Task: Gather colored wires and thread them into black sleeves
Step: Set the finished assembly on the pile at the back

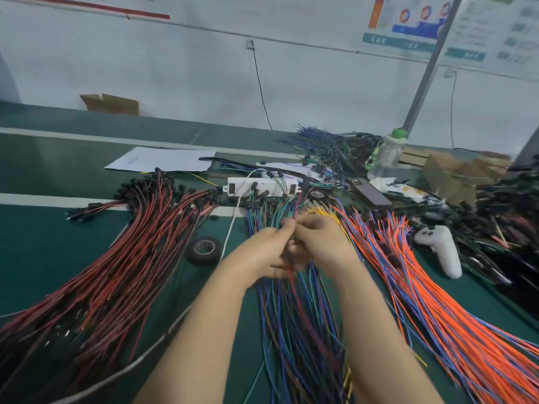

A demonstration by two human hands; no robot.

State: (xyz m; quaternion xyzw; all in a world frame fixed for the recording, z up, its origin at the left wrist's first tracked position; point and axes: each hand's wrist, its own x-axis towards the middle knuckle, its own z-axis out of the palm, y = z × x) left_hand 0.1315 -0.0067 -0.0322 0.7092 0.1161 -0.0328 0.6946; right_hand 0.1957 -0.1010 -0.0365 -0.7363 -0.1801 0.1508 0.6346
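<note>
Colored wires (297, 330): a loose bundle of blue, green and brown strands lies on the green table (58, 252), running from the near edge up under both hands
Left hand (262, 252): fingers (284, 228) curled, pinching a few strands of that bundle
Right hand (318, 243): touching the left hand, fingers curled round the same strands; too blurred to tell whether a sleeve is among them
Tape roll (204, 249): flat on the table, just left of the left wrist
Side bundles: red-and-black wires (125, 263) fan out on the left, orange-and-blue wires (437, 301) on the right
Black sleeves (151, 185): short dark pieces sit on the far ends of the red-and-black wires
Power strip (262, 186): white, beyond the hands
Far pile (335, 144): dark tangled wires beside a bottle (388, 153)
Progress: seemingly midway; the left bundle looks sleeved, while the orange-and-blue wires and much of the middle bundle look bare and still to be threaded
</note>
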